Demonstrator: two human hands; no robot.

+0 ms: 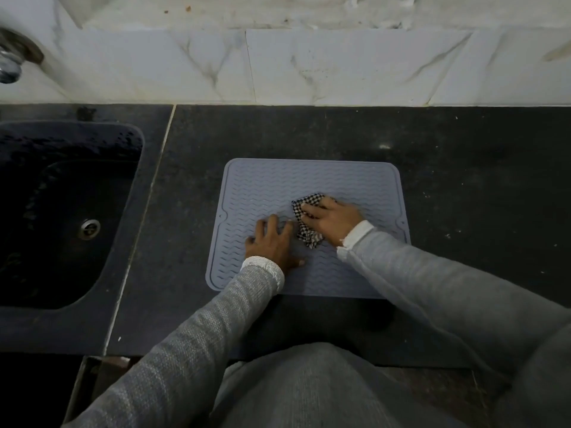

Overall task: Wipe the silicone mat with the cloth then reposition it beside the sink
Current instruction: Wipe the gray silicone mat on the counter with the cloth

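The silicone mat [309, 227], a grey-blue rectangle with wavy ridges and a raised rim, lies flat on the dark stone surface [463, 180], well to the right of the sink [71, 211] with a bare strip of surface between them. Its long axis runs left to right, roughly parallel to the tiled wall [309, 72], its short sides pointing at the sink and away from it. On it, the right hand [332, 219] presses a crumpled checked cloth [304, 222] against the ridges near the middle, its grip closed on the cloth with fingers curled over the top. The left hand [273, 245] rests flat on the mat just beside the cloth, fingers spread and straight, holding nothing, apparently pinning the mat. The wiping step looks to be in hand; how much of the mat is already done cannot be told. Next calls for strokes along the ridges out to the rim and corners, then sliding the mat leftward up to the sink's edge. A tap [12, 63] shows at the upper left
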